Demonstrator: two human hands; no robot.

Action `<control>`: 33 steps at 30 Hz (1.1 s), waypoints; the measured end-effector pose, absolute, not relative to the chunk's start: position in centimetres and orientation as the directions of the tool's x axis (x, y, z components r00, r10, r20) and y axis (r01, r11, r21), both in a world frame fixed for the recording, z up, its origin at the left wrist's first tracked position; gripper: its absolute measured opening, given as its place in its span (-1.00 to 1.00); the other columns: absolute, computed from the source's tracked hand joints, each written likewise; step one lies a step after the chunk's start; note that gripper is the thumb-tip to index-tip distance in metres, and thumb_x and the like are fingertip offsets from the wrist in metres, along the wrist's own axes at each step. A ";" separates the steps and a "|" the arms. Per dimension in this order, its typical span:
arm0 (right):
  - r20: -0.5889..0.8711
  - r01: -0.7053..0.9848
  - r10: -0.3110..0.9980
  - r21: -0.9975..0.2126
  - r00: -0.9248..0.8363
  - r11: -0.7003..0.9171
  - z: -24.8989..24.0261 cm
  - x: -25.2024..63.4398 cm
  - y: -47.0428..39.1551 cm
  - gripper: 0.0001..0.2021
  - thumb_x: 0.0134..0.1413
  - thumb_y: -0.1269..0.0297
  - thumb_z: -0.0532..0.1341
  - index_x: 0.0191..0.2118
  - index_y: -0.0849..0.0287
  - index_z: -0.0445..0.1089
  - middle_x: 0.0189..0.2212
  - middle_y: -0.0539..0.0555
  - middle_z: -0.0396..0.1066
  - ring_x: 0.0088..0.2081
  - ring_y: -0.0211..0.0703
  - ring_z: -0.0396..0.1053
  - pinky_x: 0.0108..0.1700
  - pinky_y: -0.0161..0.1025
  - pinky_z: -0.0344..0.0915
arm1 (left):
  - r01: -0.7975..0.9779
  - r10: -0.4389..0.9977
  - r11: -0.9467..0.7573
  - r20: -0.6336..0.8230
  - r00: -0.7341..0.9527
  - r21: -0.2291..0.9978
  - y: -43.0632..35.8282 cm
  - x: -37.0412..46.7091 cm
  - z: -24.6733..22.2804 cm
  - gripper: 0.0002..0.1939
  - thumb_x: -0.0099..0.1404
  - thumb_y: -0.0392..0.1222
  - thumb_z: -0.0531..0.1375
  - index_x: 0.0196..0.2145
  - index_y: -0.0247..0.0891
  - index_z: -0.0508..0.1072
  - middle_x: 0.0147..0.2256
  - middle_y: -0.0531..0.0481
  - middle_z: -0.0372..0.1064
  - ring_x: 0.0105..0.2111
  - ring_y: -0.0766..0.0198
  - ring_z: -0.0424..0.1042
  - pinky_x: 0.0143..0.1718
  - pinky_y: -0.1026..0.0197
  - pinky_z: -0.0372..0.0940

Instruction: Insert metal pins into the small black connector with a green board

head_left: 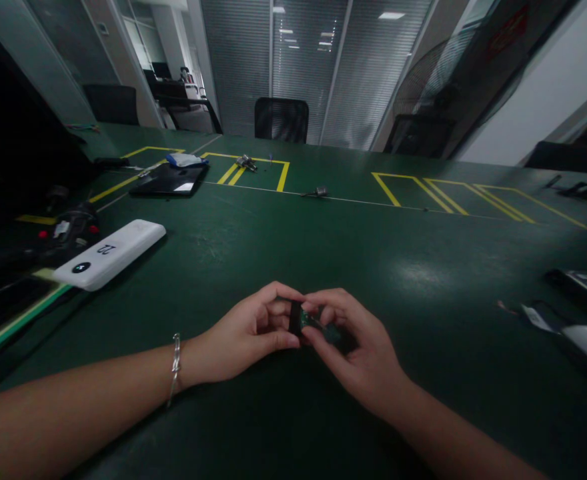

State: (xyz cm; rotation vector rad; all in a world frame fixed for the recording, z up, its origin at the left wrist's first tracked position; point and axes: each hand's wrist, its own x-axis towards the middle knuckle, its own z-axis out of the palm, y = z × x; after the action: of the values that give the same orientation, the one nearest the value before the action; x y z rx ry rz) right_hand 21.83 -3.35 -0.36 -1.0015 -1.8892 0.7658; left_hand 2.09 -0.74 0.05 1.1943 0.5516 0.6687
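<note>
My left hand [247,328] reaches in from the left, a silver bracelet on its wrist, with its fingers and thumb closed round a small black block-like part [294,319]. Against the right side of that part sits a small green circuit board [305,320]. The fingertips of my right hand [361,343] pinch the board's edges, and both hands meet just above the table. Whether the board and the black part are joined, I cannot tell, since my fingers cover much of them.
On the green table [273,240] lie a white power bank [123,248] marked 22, a black tablet [166,183] under a blue-and-white packet [186,160], metal parts [246,162] and a small motor-like piece [320,192]. Devices stand at the right edge; chairs [281,120] line the far side.
</note>
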 end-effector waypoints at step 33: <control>0.380 0.336 0.846 -0.795 -0.374 0.505 -0.5 21.8 -3.2 -0.71 0.12 0.47 0.23 -0.05 0.04 0.32 -0.17 0.00 0.38 -0.23 -0.22 0.34 -0.22 -0.28 0.30 | -0.128 0.732 0.169 -0.037 0.680 0.977 -0.7 2.1 0.3 -0.76 0.34 -0.31 0.15 -0.06 -0.36 0.22 -0.22 -0.16 0.42 -0.27 0.24 0.43 -0.19 0.12 0.29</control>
State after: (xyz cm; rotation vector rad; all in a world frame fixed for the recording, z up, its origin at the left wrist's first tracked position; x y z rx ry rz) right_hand 21.76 -3.22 -0.47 -0.9721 -1.9346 0.7934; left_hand 2.06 -0.70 0.26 1.2624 0.5855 0.6635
